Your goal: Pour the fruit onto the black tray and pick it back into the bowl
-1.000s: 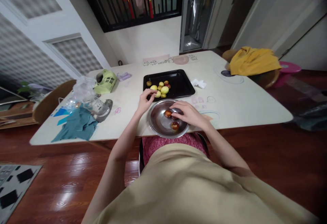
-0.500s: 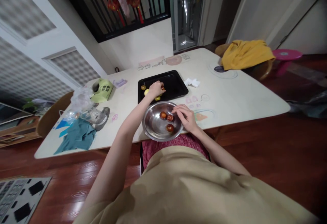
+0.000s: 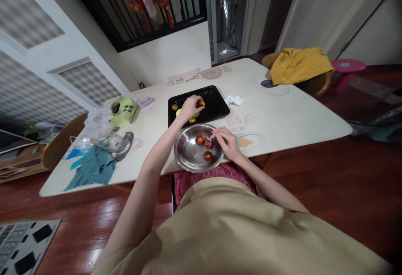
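Note:
My left hand (image 3: 191,107) reaches over the black tray (image 3: 216,110), its fingers closed on a small red-brown round fruit (image 3: 201,104). Yellow-green fruit (image 3: 192,120) lies beside and partly under that hand, and a brownish-green fruit (image 3: 174,107) sits at the tray's left. In front of the tray stands a steel bowl (image 3: 188,153) with glossy red-brown fruits (image 3: 207,155) in it. My right hand (image 3: 228,143) rests at the bowl's right rim, fingers stretched over the inside and apart from the fruits.
A crumpled white tissue (image 3: 234,100) lies right of the tray. On the table's left are a green packet (image 3: 127,111), clear plastic (image 3: 99,122) and a teal cloth (image 3: 92,168). A yellow garment (image 3: 301,66) hangs on a chair at the far right.
My left hand has risen slightly and turned, so more of the red-brown fruit in its fingers shows. My right hand stays at the bowl's rim.

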Tool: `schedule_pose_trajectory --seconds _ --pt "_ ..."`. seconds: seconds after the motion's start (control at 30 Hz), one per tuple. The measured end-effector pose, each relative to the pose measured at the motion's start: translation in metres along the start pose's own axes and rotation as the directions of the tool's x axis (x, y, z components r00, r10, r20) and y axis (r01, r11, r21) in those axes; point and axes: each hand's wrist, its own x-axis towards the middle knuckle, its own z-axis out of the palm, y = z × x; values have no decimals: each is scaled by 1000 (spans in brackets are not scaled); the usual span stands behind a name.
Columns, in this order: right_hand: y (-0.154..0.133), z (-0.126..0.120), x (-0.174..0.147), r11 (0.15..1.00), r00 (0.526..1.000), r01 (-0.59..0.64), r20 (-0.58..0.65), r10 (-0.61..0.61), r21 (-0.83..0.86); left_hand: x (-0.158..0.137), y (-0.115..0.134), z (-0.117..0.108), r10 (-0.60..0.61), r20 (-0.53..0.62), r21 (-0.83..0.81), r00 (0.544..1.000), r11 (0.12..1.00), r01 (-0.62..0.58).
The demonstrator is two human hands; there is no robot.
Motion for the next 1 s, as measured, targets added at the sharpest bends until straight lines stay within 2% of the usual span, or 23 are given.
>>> schedule_pose_trajectory --seconds 0.07,0.17,0.3,0.43,0.53,0.67,0.87,1.0 --pt "1 0 0 1000 1000 -5 4 5 3 -17 9 -16 93 -95 -102 991 989 -103" --pt "1 0 0 1000 1000 -3 2 3 9 -59 27 -36 161 -136 -163 978 970 -182" --pt "0 -1 0 1000 1000 -4 0 4 -6 -123 47 -42 170 -16 -160 985 972 -170" --pt "-1 -2 0 999 1000 -10 15 10 -32 -161 50 -32 93 84 -5 992 996 -92" --pt "0 -2 0 1000 1000 5 10 -4 -29 -169 49 -25 55 115 130 992 989 -70" --pt "1 -2 -1 999 1000 7 12 -6 -40 -167 51 -24 21 148 218 989 974 -53" --pt "6 0 -1 999 999 45 -15 -45 7 -169 61 -31 -67 206 254 976 967 12" --pt "7 2 -1 997 997 73 -4 -73 29 -175 60 -33 -93 185 206 978 977 54"
